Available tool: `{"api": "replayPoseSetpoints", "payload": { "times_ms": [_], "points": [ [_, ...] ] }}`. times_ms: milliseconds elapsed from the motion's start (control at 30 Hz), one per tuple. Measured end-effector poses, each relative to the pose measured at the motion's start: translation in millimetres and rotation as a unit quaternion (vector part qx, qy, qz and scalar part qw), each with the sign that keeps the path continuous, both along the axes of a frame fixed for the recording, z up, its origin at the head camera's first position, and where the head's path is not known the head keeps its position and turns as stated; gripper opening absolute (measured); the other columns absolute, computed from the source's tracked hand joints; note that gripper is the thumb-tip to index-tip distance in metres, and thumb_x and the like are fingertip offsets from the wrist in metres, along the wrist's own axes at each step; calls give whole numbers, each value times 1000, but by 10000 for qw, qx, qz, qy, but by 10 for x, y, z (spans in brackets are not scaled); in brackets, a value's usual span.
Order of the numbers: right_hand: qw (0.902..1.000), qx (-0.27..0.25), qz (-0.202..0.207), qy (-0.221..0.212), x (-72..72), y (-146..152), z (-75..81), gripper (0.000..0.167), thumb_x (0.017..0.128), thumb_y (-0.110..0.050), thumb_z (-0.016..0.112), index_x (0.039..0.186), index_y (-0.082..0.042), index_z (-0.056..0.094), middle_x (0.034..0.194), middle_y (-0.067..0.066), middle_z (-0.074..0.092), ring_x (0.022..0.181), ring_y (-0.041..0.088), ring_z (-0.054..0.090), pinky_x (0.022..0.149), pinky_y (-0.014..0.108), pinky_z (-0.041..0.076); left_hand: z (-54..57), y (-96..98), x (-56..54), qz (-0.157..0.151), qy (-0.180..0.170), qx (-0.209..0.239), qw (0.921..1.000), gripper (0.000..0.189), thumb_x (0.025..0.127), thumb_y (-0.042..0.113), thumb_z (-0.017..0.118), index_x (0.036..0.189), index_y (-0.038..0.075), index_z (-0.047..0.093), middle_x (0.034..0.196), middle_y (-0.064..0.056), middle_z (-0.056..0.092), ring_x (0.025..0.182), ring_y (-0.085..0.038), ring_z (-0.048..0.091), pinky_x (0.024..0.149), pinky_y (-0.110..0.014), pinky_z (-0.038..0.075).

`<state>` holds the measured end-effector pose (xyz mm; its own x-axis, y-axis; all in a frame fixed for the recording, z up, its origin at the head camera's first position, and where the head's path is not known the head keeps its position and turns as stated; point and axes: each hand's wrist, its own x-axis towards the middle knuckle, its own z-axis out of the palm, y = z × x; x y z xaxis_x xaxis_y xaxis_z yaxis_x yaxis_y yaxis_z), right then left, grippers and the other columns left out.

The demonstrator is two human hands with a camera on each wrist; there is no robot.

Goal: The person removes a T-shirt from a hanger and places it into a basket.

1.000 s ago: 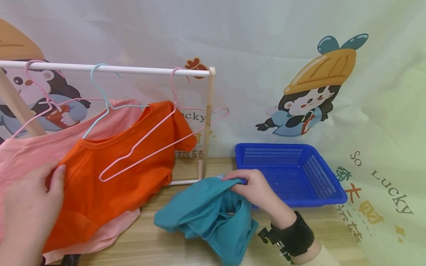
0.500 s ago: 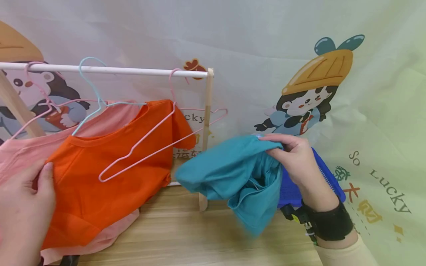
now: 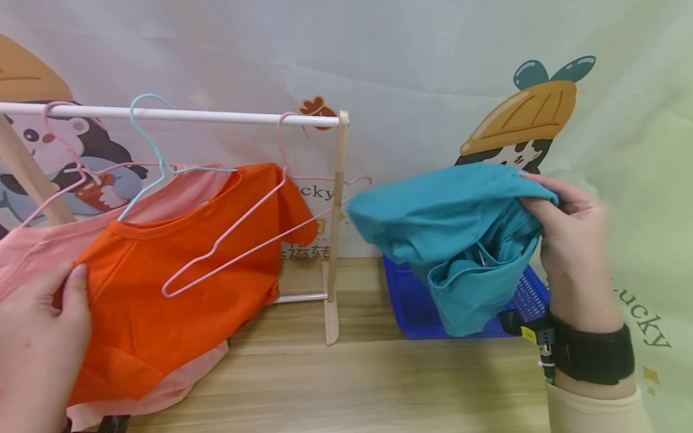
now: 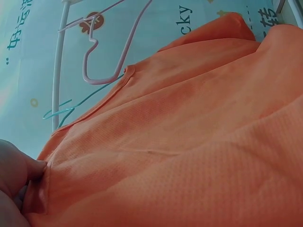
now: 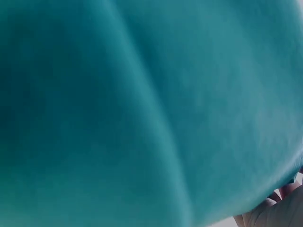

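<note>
In the head view my left hand (image 3: 46,325) pinches the edge of an orange T-shirt (image 3: 189,282) between thumb and fingers. That shirt hangs by one shoulder on a mint-green hanger (image 3: 157,156), whose hook is at the white rail. Up at the right, my right hand (image 3: 574,240) pinches a bunched teal garment (image 3: 460,210) by its upper edge, and its folds hang over the blue basket. Teal cloth (image 5: 165,118) fills most of the right wrist view. The left wrist view shows the left thumb (image 4: 35,168) pressed on the orange fabric (image 4: 156,142).
A white rail (image 3: 227,115) on a wooden stand (image 3: 337,240) carries a bare pink hanger (image 3: 227,240) in front of the orange shirt. Behind it hangs a pink shirt (image 3: 32,246) on another pink hanger (image 3: 76,156). The blue basket (image 3: 403,319) stands on the wooden table (image 3: 335,385).
My right hand has lifted the teal garment up and to the right, from low over the table to above the basket. The left hand and mint hanger have shifted slightly left.
</note>
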<state>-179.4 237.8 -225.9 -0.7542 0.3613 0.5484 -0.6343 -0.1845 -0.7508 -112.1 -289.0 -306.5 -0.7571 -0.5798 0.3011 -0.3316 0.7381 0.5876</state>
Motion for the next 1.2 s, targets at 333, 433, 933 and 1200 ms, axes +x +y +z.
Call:
{"api": "replayPoseSetpoints", "payload": {
  "times_ms": [333, 433, 933, 1200],
  "points": [
    [9850, -356, -1341, -1028, -145, 285, -93, 26, 70, -4, 81, 95, 1, 74, 95, 8, 71, 95, 19, 59, 74, 18, 53, -7, -18, -5, -104, 269, -182, 9994, 44, 101, 34, 37, 129, 7, 57, 99, -21, 59, 79, -28, 47, 48, -5, 26],
    [9785, -161, -1561, -1341, -233, 329, -215, 23, 74, -6, 79, 97, -2, 75, 96, 4, 70, 99, 15, 56, 77, 18, 51, -11, -23, -5, -111, 376, -259, 9989, 43, 101, 34, 38, 125, 6, 60, 93, -20, 58, 77, -27, 45, 47, -6, 27],
    [8734, 2961, -2642, -2824, -639, 439, -1177, 24, 91, -18, 59, 109, -10, 72, 119, 8, 66, 112, 20, 57, 83, 25, 46, -23, -12, 10, -154, 583, -740, 9954, 37, 100, 34, 41, 98, 3, 62, 72, -17, 51, 68, -26, 42, 42, -17, 26],
    [8050, 4832, -1985, -2811, -665, 448, -1737, 30, 84, 0, 50, 105, -1, 71, 116, 23, 63, 91, 34, 56, 54, 28, 35, -21, -20, 10, -192, 508, -659, 9963, 38, 99, 36, 42, 98, 4, 63, 71, -16, 52, 65, -26, 43, 41, -18, 29]
  ]
}}
